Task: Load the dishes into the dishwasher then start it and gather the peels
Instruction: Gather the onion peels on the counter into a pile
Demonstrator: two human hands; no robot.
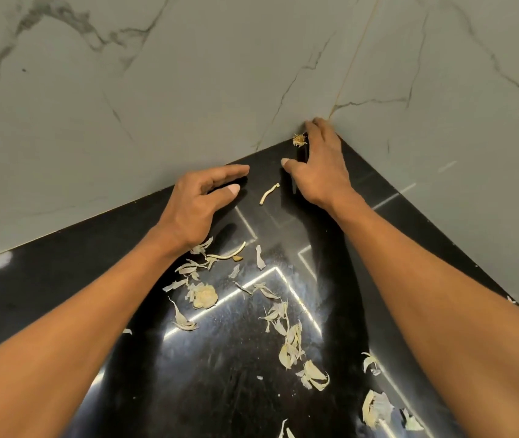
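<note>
Several pale, dry peels (289,339) lie scattered over a glossy black countertop (220,390). Both my hands reach into the far corner where the counter meets the marble walls. My right hand (321,165) rests flat in the corner with its fingers stretched out, and a small tufted root end (299,140) lies just beside its fingertips. My left hand (201,200) hovers low over the counter, fingers relaxed and slightly bent, holding nothing. A thin curved stalk piece (269,193) lies between the two hands. More peels (202,294) lie under my left wrist.
Grey marble walls (157,105) close the corner on the left and right. The counter reflects bright ceiling light strips. No dishwasher or dishes appear in view.
</note>
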